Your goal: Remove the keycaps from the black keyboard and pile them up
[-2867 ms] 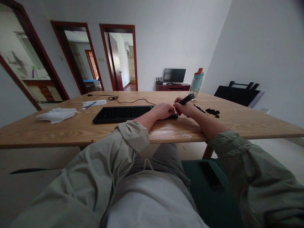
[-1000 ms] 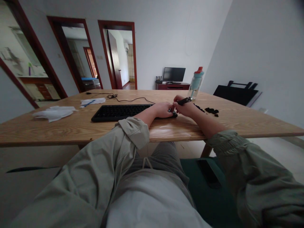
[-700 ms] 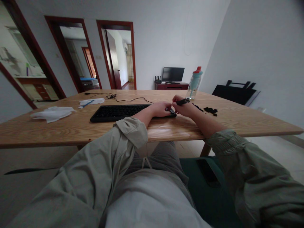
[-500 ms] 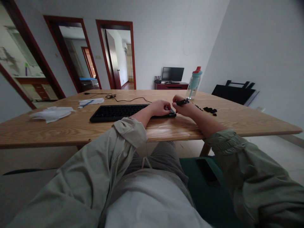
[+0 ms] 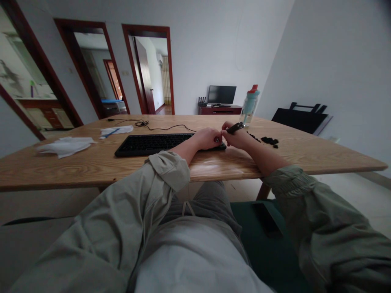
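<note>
A black keyboard point(image 5: 149, 144) lies flat on a wooden table point(image 5: 171, 173), its right end beneath a pair of bare hands working close together. The right hand point(image 5: 234, 137) grips a dark, pen-like tool point(image 5: 235, 128); the left hand point(image 5: 208, 139) curls over the keyboard (whether it pinches anything is too small to tell). Black pieces point(image 5: 269, 141) lie scattered just beyond the right forearm point(image 5: 264, 154), near a clear bottle point(image 5: 251, 106) with a red top. White tissues point(image 5: 65, 147) rest left of the keyboard, a cable point(image 5: 175, 127) behind it.
</note>
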A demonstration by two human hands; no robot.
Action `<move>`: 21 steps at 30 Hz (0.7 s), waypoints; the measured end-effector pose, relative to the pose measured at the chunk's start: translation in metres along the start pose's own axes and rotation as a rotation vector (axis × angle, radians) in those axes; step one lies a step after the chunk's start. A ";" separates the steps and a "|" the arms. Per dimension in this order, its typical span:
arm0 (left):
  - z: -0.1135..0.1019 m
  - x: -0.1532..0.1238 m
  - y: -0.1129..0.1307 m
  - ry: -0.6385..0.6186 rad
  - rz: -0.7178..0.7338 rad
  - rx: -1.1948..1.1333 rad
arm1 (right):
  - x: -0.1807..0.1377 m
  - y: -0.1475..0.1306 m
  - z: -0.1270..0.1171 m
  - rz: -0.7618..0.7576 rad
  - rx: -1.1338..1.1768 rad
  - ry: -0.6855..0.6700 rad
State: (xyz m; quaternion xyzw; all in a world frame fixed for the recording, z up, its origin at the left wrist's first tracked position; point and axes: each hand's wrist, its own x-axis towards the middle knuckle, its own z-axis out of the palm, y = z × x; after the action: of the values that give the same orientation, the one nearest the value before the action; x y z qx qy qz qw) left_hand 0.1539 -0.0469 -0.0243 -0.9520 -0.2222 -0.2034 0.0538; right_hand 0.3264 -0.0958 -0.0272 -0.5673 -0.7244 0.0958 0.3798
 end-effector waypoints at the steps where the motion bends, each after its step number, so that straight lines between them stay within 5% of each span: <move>1: 0.000 0.000 0.000 0.004 0.006 0.003 | 0.000 0.001 0.001 0.017 0.038 -0.003; 21: 0.005 0.003 -0.003 -0.008 -0.029 -0.087 | 0.008 -0.006 0.005 0.047 0.095 0.017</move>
State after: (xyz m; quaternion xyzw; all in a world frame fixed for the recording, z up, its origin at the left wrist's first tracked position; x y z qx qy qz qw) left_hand 0.1562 -0.0419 -0.0276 -0.9510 -0.2272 -0.2097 0.0086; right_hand 0.3182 -0.0895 -0.0243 -0.5661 -0.7024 0.1341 0.4101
